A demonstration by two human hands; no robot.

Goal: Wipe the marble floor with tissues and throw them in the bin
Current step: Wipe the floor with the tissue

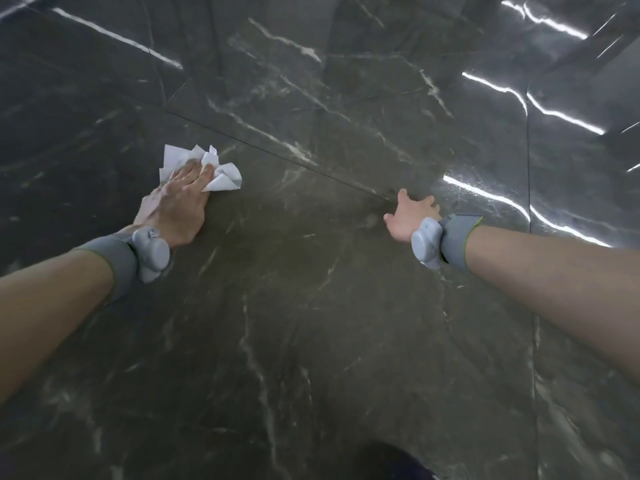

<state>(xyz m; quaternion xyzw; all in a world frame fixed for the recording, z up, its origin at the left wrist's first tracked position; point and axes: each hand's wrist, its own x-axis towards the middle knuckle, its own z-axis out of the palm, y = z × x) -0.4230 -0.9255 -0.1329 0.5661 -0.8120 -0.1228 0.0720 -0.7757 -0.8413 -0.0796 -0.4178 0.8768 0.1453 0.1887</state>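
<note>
Two forearms [52,306], left hand [176,199] fingers [194,174] flat on one tissue wad [225,176], right hand [410,216] splayed on marble floor [311,306]

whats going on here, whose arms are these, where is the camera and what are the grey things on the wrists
This is one picture, taken by a wide-angle camera worn on a person's head, looking down at their own arms. There is no machine, only two bare hands. The left hand lies flat on a crumpled white tissue and presses it onto the dark marble floor; that is the wiping. The right hand holds nothing. Its fingers are spread and it seems to rest on the floor. The left wrist band and the right wrist band are grey straps, each with a small grey pod. The picture does not show what the pods do.
</note>
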